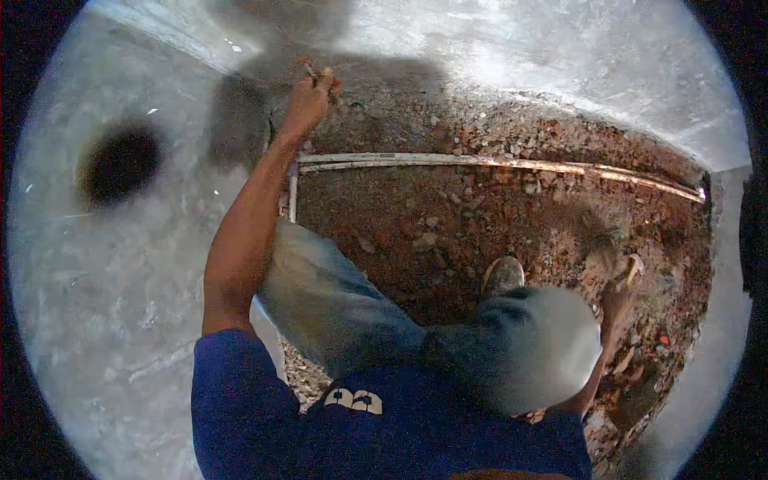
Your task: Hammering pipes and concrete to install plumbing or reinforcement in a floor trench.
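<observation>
My left hand (314, 98) is stretched forward to the far wall, just above the rubble's far edge. Its fingers are closed round something small, thin and brownish that I cannot make out. Low at the right, beyond my bent knee, my right hand (614, 280) reaches down to the reddish rubble (448, 232). It is dark and smeared, so its fingers do not show clearly. A small pale, curved thing (634, 269) shows at its edge; whether the hand holds it I cannot tell.
Two thin white pipes (416, 159) run side by side across the rubble, with a short upright piece (293, 196) at their left end. Grey plastered walls (560, 48) rise around the pit. My shoe (504, 274) stands on the rubble. A dark round patch (122, 163) marks the left surface.
</observation>
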### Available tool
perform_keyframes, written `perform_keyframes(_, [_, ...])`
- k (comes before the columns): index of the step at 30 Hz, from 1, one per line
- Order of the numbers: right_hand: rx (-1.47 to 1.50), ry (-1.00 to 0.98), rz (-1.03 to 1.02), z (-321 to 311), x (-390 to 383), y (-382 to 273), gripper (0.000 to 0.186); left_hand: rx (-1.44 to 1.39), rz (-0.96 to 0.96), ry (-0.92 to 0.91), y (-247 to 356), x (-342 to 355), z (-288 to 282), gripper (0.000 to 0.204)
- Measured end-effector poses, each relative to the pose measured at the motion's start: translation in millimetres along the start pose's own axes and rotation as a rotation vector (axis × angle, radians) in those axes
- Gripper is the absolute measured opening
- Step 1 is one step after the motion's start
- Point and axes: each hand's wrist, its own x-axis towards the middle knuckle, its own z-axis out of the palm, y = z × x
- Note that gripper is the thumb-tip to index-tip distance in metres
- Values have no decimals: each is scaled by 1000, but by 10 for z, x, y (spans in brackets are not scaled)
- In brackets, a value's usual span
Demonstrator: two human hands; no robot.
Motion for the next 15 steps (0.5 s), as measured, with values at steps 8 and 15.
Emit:
perform_keyframes(8, [-35,-130,180,888,-723,1357,30,-223,77,79,310,251,685,25])
perform_keyframes(15, [751,23,175,1167,-154,2418,27,-76,538,151,-142,550,1346,20])
